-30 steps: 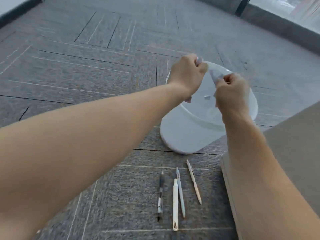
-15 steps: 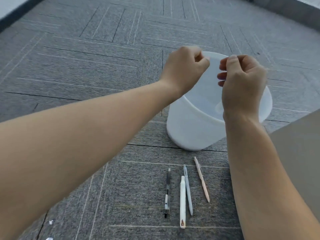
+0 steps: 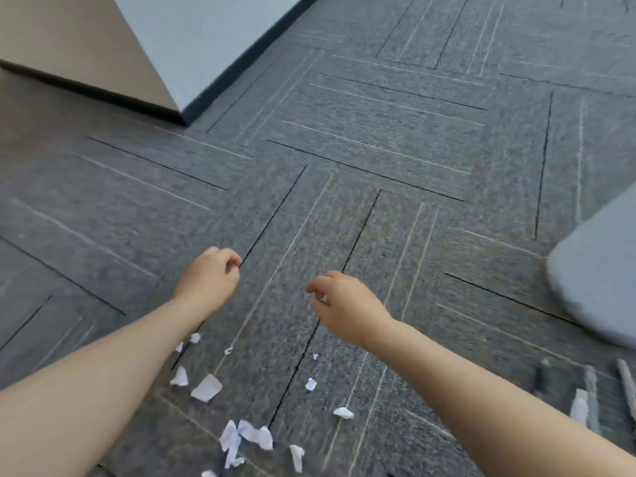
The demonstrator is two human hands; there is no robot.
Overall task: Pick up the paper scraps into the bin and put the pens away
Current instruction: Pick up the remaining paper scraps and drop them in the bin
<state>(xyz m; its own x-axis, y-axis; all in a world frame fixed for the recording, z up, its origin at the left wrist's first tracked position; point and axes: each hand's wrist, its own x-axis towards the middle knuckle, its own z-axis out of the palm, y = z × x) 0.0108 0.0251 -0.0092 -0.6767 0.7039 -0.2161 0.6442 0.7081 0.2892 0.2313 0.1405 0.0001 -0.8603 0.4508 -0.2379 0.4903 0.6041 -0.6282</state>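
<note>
Several white paper scraps [image 3: 206,388] lie scattered on the grey carpet near the bottom middle, a bigger crumpled clump [image 3: 246,437] among them. My left hand [image 3: 210,280] and my right hand [image 3: 344,304] hover above the carpet beyond the scraps, fingers loosely curled, holding nothing. The white bin [image 3: 599,280] shows only partly at the right edge. Several pens [image 3: 585,397] lie side by side on the carpet at the lower right, blurred.
A beige furniture corner [image 3: 86,53] stands at the top left beside a pale wall with a dark skirting [image 3: 241,74]. Grey carpet tiles [image 3: 395,132] stretch ahead.
The view has swung left, away from the bin. Both hands have come off the bin's rim and dropped low over the carpet. The scraps on the floor have come into view.
</note>
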